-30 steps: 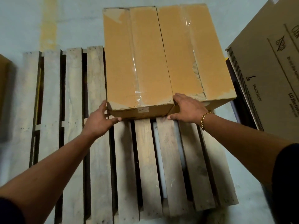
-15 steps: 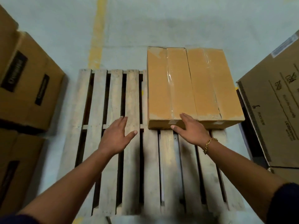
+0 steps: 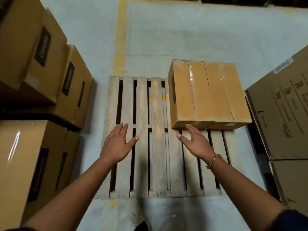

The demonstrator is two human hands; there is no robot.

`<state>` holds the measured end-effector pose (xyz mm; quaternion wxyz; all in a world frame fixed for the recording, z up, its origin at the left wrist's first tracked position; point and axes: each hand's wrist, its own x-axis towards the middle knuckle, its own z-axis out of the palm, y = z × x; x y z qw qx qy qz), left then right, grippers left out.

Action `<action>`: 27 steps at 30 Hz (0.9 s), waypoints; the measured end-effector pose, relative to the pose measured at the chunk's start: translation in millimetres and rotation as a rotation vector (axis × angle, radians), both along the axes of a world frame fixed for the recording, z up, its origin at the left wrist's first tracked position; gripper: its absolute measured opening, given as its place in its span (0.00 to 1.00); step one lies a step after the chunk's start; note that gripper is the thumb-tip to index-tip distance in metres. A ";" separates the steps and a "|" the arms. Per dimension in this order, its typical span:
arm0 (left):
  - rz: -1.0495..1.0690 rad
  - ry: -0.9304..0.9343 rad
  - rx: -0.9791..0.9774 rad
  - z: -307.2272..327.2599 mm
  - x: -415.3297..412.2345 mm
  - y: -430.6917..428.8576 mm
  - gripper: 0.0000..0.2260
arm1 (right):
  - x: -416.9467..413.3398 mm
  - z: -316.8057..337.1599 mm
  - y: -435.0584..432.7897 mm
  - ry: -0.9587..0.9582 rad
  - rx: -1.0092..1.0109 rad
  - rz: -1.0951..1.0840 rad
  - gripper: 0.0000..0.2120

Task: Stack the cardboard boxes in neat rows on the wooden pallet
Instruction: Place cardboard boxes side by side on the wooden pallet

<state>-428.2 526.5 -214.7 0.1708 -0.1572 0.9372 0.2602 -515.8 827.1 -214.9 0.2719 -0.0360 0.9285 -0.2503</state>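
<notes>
A taped cardboard box (image 3: 208, 94) lies on the far right corner of the wooden pallet (image 3: 143, 147). My left hand (image 3: 116, 144) hovers over the pallet's left slats, fingers straight, holding nothing. My right hand (image 3: 195, 142) is stretched out just short of the box's near face, fingers straight; I cannot tell whether the fingertips touch it. The rest of the pallet's slats are bare.
Stacked brown cardboard boxes (image 3: 38, 77) with dark labels stand along the left of the pallet. Large printed cartons (image 3: 283, 117) stand close on the right. A yellow floor line (image 3: 120, 39) runs away beyond the pallet on grey concrete.
Both hands have come off the box and drawn back toward me. The view has pulled back and up, so the whole pallet and the side stacks now show.
</notes>
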 end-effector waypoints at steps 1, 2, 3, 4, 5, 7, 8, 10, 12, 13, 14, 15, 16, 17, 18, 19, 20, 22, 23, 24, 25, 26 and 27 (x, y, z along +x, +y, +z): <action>0.010 0.002 -0.001 10.7 9.7 -4.4 0.35 | 9.6 9.8 -5.6 -0.009 -0.008 -0.004 0.37; 0.021 0.005 -0.002 21.6 20.4 -8.2 0.35 | 20.4 19.3 -11.3 -0.018 -0.016 0.001 0.37; 0.029 0.012 0.001 32.4 29.3 -13.1 0.35 | 29.5 28.6 -18.4 -0.023 -0.027 0.010 0.37; 0.037 0.014 0.006 43.1 39.5 -18.3 0.35 | 38.8 37.9 -25.6 -0.031 -0.036 0.018 0.36; 0.042 0.016 0.010 50.9 46.8 -22.4 0.35 | 45.1 44.1 -31.7 -0.035 -0.045 0.024 0.36; 0.050 0.027 0.000 67.2 68.5 -34.5 0.36 | 62.3 56.9 -45.8 -0.031 -0.064 0.048 0.36; 0.059 0.036 -0.003 73.8 79.6 -41.1 0.36 | 70.7 62.3 -53.2 -0.029 -0.074 0.054 0.36; 0.094 0.045 -0.008 85.1 103.4 -55.2 0.35 | 86.8 73.0 -68.8 -0.034 -0.109 0.051 0.37; 0.127 0.049 -0.010 92.0 127.0 -69.7 0.36 | 103.2 79.2 -84.2 -0.037 -0.144 0.047 0.36; 0.144 0.052 -0.006 94.7 137.3 -78.2 0.36 | 110.2 81.8 -92.7 -0.043 -0.154 0.053 0.36; 0.156 0.054 -0.003 97.2 146.4 -87.4 0.37 | 116.2 84.2 -101.9 -0.050 -0.159 0.054 0.35; 0.166 0.055 0.000 99.0 154.5 -97.9 0.39 | 121.2 86.0 -112.3 -0.055 -0.163 0.057 0.35; 0.176 0.055 -0.002 100.1 162.0 -109.6 0.41 | 125.9 87.1 -123.5 -0.060 -0.165 0.066 0.35; 0.186 0.057 -0.006 100.6 169.0 -121.9 0.43 | 130.4 86.7 -135.9 -0.065 -0.167 0.077 0.35; 0.199 0.063 -0.007 99.6 175.2 -135.5 0.45 | 134.6 85.4 -149.5 -0.071 -0.168 0.089 0.35; 0.212 0.068 -0.006 98.2 181.0 -149.6 0.46 | 138.5 83.2 -164.6 -0.080 -0.168 0.099 0.35; 0.227 0.068 -0.003 96.5 186.6 -164.0 0.46 | 142.6 79.8 -180.7 -0.092 -0.169 0.104 0.35; 0.254 0.063 0.002 89.3 197.6 -194.7 0.42 | 151.7 69.5 -216.2 -0.117 -0.173 0.103 0.35; 0.262 0.057 0.004 84.0 203.3 -211.9 0.40 | 156.6 62.5 -236.0 -0.131 -0.171 0.103 0.34; 0.264 0.045 0.005 78.1 209.4 -230.3 0.38 | 162.5 54.7 -257.3 -0.148 -0.171 0.099 0.34; 0.265 0.032 0.008 70.5 216.4 -250.1 0.36 | 169.3 45.9 -280.1 -0.170 -0.172 0.091 0.34; 0.267 0.017 0.013 62.2 224.5 -271.8 0.34 | 177.5 36.5 -304.8 -0.193 -0.175 0.083 0.34; 0.272 0.000 0.015 51.9 233.3 -295.0 0.33 | 186.9 26.1 -330.5 -0.214 -0.179 0.073 0.33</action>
